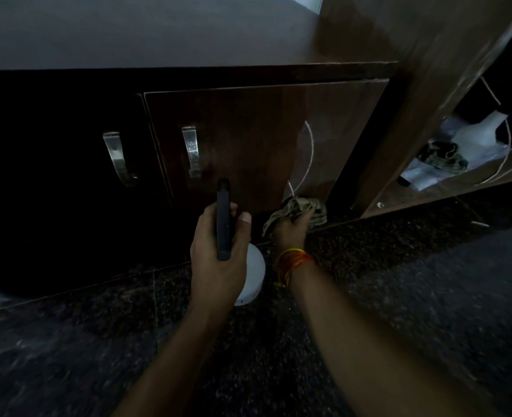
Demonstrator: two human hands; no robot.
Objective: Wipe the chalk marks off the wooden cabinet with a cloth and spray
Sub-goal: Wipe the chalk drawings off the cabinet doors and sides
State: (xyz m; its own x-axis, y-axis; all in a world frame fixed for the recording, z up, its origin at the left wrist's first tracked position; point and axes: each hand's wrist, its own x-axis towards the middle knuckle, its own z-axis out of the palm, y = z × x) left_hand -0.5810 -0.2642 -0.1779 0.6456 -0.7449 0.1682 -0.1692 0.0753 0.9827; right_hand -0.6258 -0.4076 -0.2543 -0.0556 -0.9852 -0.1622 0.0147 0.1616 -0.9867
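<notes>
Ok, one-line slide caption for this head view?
Right hand presses cloth to cabinet door below chalk mark; left hand holds spray bottle.

The left hand [218, 254] hides most of the white spray bottle [253, 275] — the left cabinet door [68, 164] lost in shadow.

Nothing readable here, honestly. The chalk marks [307, 155] on the cabinet door [248, 130] are just curved lines, no letters or numbers.

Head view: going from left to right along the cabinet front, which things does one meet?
Left metal handle → second metal handle → white chalk curve → open shelf with clutter.
</notes>
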